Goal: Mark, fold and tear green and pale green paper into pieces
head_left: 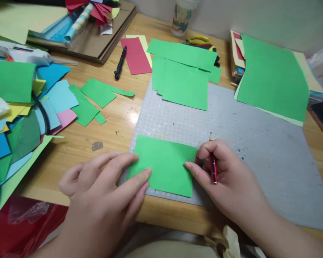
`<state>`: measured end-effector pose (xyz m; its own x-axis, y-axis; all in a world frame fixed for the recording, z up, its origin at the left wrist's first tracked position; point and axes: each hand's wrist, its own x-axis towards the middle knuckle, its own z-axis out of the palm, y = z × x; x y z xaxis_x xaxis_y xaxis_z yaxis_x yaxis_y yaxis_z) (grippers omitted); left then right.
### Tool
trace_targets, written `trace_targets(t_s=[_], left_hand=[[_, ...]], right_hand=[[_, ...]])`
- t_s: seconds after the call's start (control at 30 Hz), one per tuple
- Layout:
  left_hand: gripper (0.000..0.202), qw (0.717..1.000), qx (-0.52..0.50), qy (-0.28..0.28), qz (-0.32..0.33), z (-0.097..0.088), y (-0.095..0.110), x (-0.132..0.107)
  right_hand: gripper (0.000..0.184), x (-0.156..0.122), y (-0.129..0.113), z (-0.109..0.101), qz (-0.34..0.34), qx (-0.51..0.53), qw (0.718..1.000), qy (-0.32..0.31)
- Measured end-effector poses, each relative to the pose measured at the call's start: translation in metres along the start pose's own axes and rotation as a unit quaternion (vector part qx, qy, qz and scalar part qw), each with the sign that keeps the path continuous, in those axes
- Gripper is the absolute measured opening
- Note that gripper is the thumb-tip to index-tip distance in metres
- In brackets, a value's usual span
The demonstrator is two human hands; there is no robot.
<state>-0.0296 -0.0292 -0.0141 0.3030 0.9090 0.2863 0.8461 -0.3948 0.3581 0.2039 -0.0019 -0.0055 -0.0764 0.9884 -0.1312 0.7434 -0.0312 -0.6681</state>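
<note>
A small green paper rectangle [165, 165] lies at the near edge of a grey cutting mat [231, 143]. My left hand [102, 193] rests on its left side, fingers stretched out flat and pressing the paper's edge. My right hand [223, 175] is closed round a short red pencil [213, 168], tip pointing up, while a finger touches the paper's right edge.
Larger green sheets [183, 77] lie at the mat's far side, another green sheet [271, 77] on a paper stack at right. Coloured paper scraps [18, 132] pile up at left under a glue gun [24, 54]. A black pen [120, 62], red paper [136, 55], pliers [199, 40] and a cup [181, 16] sit behind.
</note>
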Motion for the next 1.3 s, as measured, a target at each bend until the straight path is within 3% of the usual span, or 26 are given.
trace_targets(t_s=[0.33,0.6,0.87,1.0,1.3], left_hand=[[0.020,1.000,-0.005,0.012,-0.005,0.001,0.001,-0.001],[0.024,0.999,0.010,0.016,0.033,0.001,-0.002,-0.005],[0.020,1.000,-0.003,0.017,0.011,0.001,0.000,-0.003],[0.022,0.999,0.006,0.025,0.040,0.002,-0.003,-0.005],[0.025,0.994,0.070,0.041,0.080,-0.004,-0.013,-0.034]], right_hand=[[0.016,-0.002,0.000,0.001,0.001,0.009,1.000,0.003],[0.016,-0.004,-0.001,0.000,-0.001,-0.003,1.000,0.012],[0.016,-0.003,0.000,0.000,0.001,-0.011,1.000,0.006],[0.016,-0.003,0.000,0.000,-0.002,-0.013,1.000,0.008],[0.017,-0.002,0.002,0.000,-0.024,-0.021,0.999,0.007]])
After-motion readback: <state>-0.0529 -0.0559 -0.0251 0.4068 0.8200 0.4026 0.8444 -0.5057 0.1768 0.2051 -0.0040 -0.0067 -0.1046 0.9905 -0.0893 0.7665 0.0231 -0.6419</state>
